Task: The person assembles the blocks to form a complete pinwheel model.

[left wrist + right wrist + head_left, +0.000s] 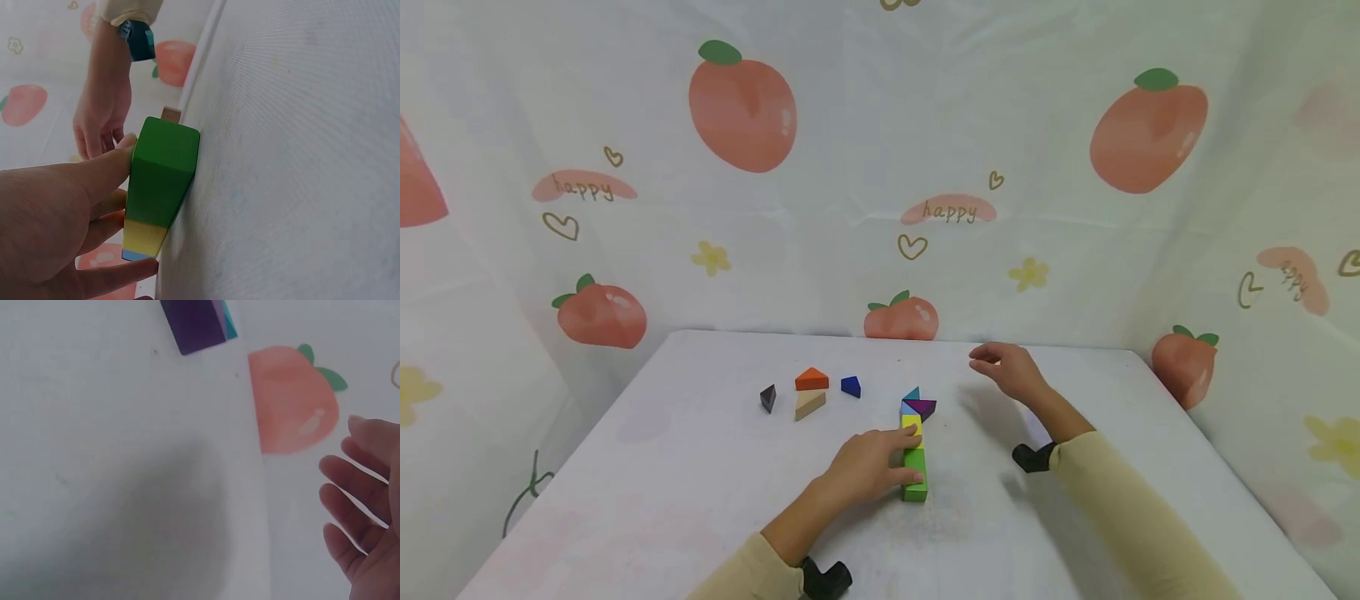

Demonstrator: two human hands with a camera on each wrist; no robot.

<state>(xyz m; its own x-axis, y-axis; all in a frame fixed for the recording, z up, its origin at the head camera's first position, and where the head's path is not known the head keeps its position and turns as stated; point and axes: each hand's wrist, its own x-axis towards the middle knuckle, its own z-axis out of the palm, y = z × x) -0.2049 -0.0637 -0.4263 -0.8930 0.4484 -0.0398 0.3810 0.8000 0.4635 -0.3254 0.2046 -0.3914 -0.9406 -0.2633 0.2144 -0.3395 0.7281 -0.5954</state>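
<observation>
A row of blocks runs away from me at mid-table in the head view. Its near end is a long green block, followed by a yellow block, then a light blue piece, a purple triangular block and a teal piece. My left hand lies along the row's left side, thumb on the green block and fingertips by the yellow one, fingers extended. Raised above the table to the row's right, my right hand holds nothing, its fingers loosely bent.
Left of the row lie an orange-red triangular block, a natural wood block, a dark grey triangular block and a dark blue block. A curtain printed with peaches hangs behind the white table.
</observation>
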